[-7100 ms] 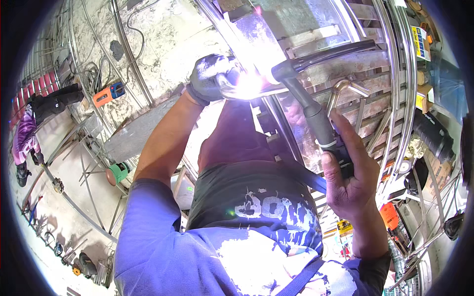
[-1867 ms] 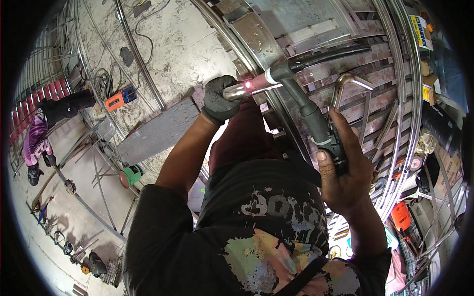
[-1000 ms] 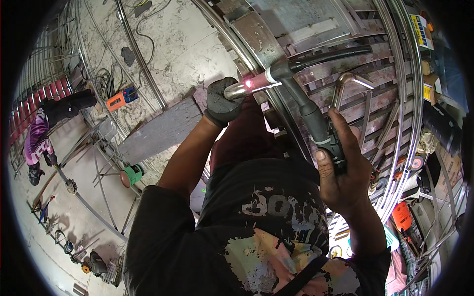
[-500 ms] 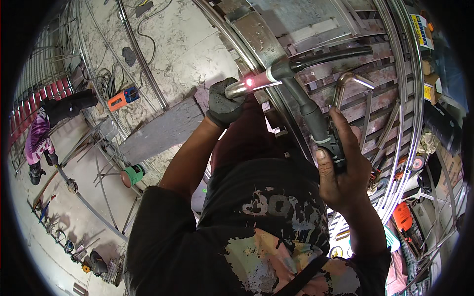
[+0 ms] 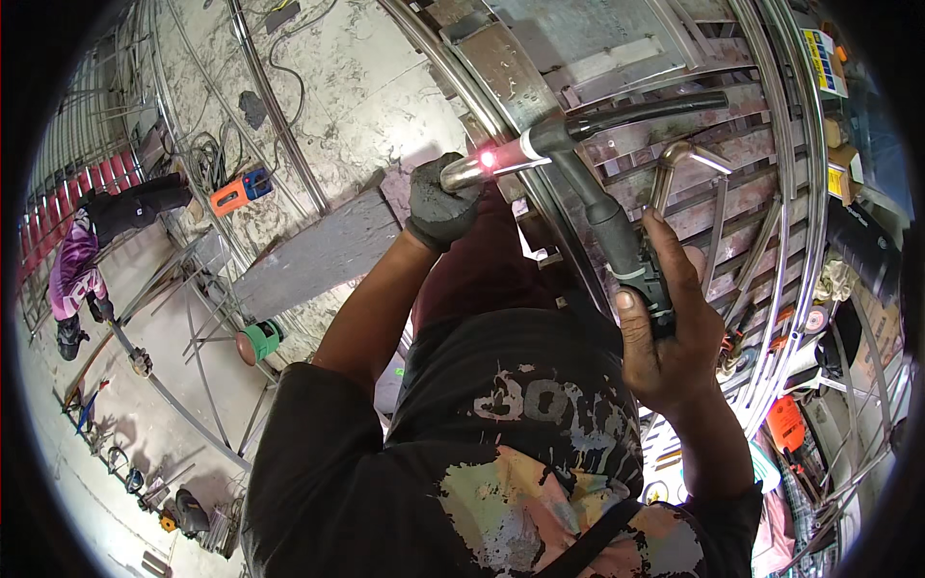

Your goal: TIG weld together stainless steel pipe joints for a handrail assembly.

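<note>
My left hand [image 5: 441, 204], in a dark grey glove, is closed around a short shiny metal tube [image 5: 463, 173]. A bright pinkish-white glow [image 5: 488, 157] burns on the tube just past the glove. My bare right hand [image 5: 670, 328] grips the black handle of a TIG welding torch [image 5: 609, 226], thumb and fingers wrapped on its lower end. The torch's pale cup [image 5: 531, 146] faces the glow, and its long black back cap [image 5: 650, 116] points right. Right of the torch is a bent polished pipe [image 5: 665, 178]; its lower end is hidden behind my fingers.
Long metal tubes [image 5: 472, 91] curve past the torch. Slatted metal [image 5: 737, 140] spreads to the right. A grey board [image 5: 318, 250] lies left of my arm, near an orange-and-blue tool [image 5: 241, 193] and green object [image 5: 260, 342]. Another person [image 5: 77, 270] works at far left.
Both hands, the tube and the torch stay in nearly the same place. The glow at the tube looks slightly brighter.
</note>
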`<act>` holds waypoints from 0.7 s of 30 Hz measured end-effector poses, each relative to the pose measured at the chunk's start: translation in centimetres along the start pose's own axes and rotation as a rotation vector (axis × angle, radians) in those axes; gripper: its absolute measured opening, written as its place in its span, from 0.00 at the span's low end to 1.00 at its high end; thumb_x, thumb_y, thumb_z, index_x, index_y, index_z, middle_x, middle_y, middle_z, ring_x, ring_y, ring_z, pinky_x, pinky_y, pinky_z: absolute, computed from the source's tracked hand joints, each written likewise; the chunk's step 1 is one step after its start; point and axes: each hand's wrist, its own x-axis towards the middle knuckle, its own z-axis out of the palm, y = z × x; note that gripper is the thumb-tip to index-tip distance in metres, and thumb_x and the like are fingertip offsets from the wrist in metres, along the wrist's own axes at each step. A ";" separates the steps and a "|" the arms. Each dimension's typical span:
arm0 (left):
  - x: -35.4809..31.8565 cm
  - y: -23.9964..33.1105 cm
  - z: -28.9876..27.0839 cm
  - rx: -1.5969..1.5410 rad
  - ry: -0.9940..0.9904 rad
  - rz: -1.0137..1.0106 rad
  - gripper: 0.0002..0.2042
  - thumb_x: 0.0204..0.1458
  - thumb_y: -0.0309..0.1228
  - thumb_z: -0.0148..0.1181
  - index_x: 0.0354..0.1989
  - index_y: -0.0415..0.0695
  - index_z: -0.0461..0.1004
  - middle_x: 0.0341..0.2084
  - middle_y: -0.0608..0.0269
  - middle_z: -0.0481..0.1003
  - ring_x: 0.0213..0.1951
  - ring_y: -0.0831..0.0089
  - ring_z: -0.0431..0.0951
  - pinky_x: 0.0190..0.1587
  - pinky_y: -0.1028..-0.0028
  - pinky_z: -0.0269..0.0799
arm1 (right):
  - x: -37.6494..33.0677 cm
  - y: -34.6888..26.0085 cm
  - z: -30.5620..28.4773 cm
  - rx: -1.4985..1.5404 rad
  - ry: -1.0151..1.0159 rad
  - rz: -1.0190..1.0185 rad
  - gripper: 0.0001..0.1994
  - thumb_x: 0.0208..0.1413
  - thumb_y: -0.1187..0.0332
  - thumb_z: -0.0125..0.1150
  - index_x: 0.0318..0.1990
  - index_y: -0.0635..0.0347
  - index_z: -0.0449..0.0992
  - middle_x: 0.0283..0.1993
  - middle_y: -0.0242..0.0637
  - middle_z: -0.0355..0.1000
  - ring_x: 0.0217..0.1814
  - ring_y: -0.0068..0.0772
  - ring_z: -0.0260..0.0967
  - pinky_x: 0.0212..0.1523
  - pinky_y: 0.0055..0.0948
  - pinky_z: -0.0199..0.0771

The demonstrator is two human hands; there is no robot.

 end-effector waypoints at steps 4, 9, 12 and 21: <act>0.2 0.6 -0.1 -0.309 0.002 -0.221 0.07 0.55 0.34 0.61 0.36 0.46 0.80 0.29 0.55 0.79 0.32 0.54 0.81 0.35 0.61 0.75 | -0.1 0.6 0.1 -0.017 0.028 -0.074 0.27 0.64 0.74 0.59 0.70 0.70 0.62 0.61 0.58 0.73 0.54 0.46 0.78 0.56 0.34 0.74; 0.0 0.6 0.1 -0.300 0.046 -0.217 0.07 0.55 0.33 0.62 0.37 0.45 0.80 0.31 0.55 0.80 0.33 0.55 0.81 0.36 0.62 0.76 | 0.1 0.6 0.2 -0.066 0.045 -0.110 0.27 0.64 0.75 0.59 0.69 0.71 0.63 0.59 0.58 0.75 0.47 0.40 0.80 0.49 0.30 0.78; 0.0 0.6 0.0 -0.103 0.047 -0.055 0.07 0.55 0.33 0.62 0.38 0.45 0.80 0.31 0.56 0.80 0.34 0.58 0.82 0.36 0.64 0.76 | 0.2 0.7 0.3 -0.076 0.077 -0.185 0.27 0.63 0.76 0.59 0.69 0.71 0.63 0.59 0.58 0.74 0.48 0.40 0.81 0.49 0.30 0.79; 0.7 2.4 -0.5 -0.565 0.063 -0.372 0.12 0.60 0.33 0.56 0.46 0.43 0.82 0.32 0.56 0.84 0.35 0.63 0.86 0.39 0.67 0.80 | 0.0 0.3 0.2 0.008 0.020 -0.053 0.29 0.64 0.74 0.58 0.71 0.67 0.60 0.67 0.56 0.69 0.62 0.55 0.75 0.58 0.38 0.77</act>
